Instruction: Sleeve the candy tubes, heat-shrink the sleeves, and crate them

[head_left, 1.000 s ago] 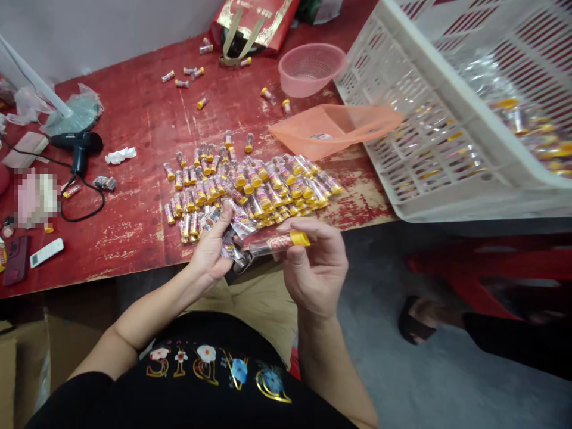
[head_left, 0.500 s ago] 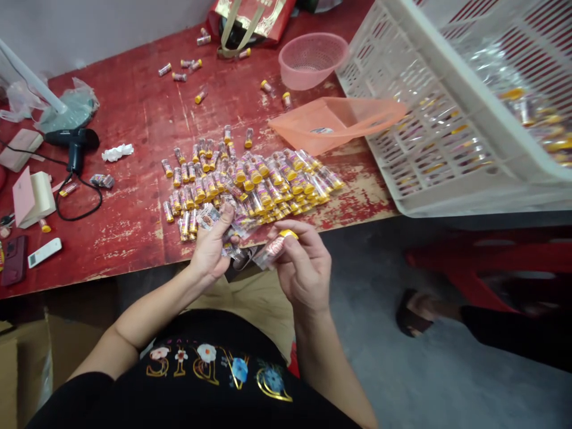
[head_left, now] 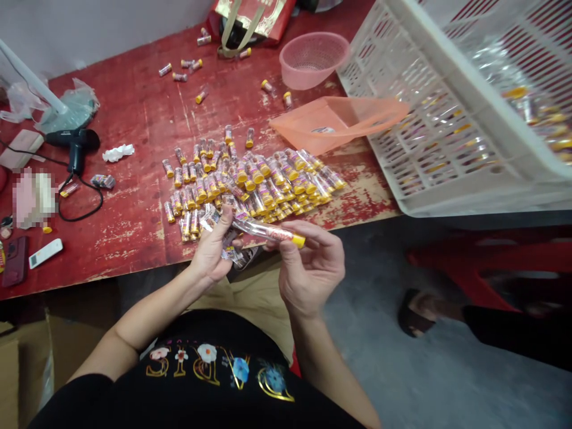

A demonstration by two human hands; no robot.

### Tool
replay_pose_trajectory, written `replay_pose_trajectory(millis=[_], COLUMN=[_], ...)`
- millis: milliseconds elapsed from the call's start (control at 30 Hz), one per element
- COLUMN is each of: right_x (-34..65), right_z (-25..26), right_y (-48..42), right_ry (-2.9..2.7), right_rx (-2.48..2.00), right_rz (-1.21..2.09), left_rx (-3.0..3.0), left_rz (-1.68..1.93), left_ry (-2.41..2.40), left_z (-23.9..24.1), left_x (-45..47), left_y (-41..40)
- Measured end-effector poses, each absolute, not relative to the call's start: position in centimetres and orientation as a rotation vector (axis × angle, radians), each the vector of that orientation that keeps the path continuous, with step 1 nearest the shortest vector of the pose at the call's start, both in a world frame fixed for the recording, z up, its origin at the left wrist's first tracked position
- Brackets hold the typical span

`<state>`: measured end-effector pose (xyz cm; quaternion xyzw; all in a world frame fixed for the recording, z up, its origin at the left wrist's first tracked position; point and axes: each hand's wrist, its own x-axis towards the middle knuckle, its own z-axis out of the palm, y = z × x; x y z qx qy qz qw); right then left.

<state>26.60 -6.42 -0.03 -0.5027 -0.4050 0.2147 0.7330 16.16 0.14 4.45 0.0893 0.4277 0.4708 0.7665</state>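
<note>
My left hand point(head_left: 209, 253) is closed, its thumb pressing on a bunch of printed clear plastic sleeves point(head_left: 208, 218). My right hand point(head_left: 315, 271) pinches a small clear tube with a yellow cap point(head_left: 298, 240) between thumb and fingers. From that tube a strip of clear film point(head_left: 252, 227) stretches across to my left fingertips. Whether the film wraps the tube or only touches it, I cannot tell. Just beyond both hands, a pile of yellow-capped tubes point(head_left: 272, 179) lies on the red table point(head_left: 129, 220).
On the right stands a large white plastic crate point(head_left: 429, 113) holding more tubes. An orange bag point(head_left: 313, 128) and a pink basket point(head_left: 308, 62) lie behind the pile. At left are a hair dryer point(head_left: 75, 146) and a phone point(head_left: 15, 261). A person's foot point(head_left: 422, 310) shows at right.
My right hand has moved slightly right and turned the tube nearly level, yellow cap to the right. Film now spans between the hands. My left hand has hardly moved.
</note>
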Motion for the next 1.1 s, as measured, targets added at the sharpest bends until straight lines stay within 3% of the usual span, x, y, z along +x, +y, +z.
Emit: replay_pose_trajectory(millis=[433,667,1100], right_x=[27.4,26.6,26.0], right_z=[-0.2,0.5,0.5], right_y=[-7.8,-7.0,-6.7], right_ry=[-1.278,-1.154,-1.114], right_rx=[-1.197,-1.222,-1.248], right_rz=[0.38,0.124,0.03], left_rx=[0.584,0.665,0.623], left_rz=[0.973,1.028,1.04], left_ry=[0.879,0.857,0.867], left_z=[4.8,4.0,3.8], left_x=[15.4,15.5,15.4], left_y=[-1.5,-2.3,-2.5])
